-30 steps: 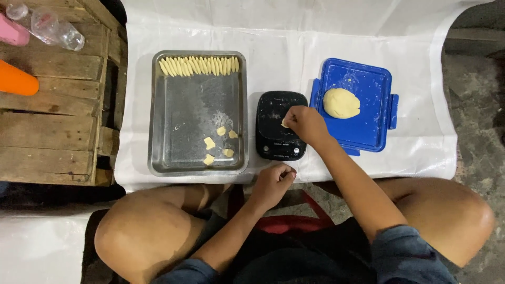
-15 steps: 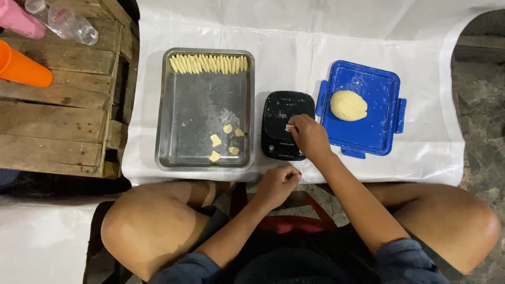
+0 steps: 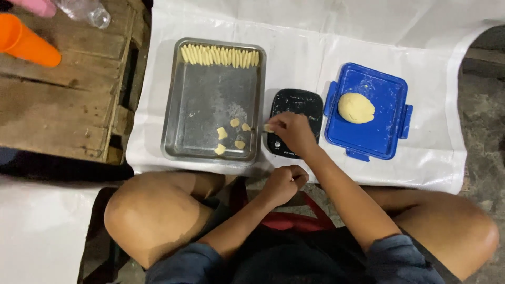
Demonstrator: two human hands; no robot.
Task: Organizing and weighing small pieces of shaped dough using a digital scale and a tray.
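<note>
Pale dough piece (image 3: 268,128) pinched in right hand (image 3: 293,132) fingers, left hand (image 3: 284,182) curled

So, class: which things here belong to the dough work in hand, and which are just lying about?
In use: right hand holding a small dough piece; metal tray; black scale; dough ball on the blue lid; left hand.
Lying about: orange cup; plastic bottle; wooden pallet.

Right hand (image 3: 293,131) reaches forward — pinching; left hand (image 3: 284,181) fisted.
</note>
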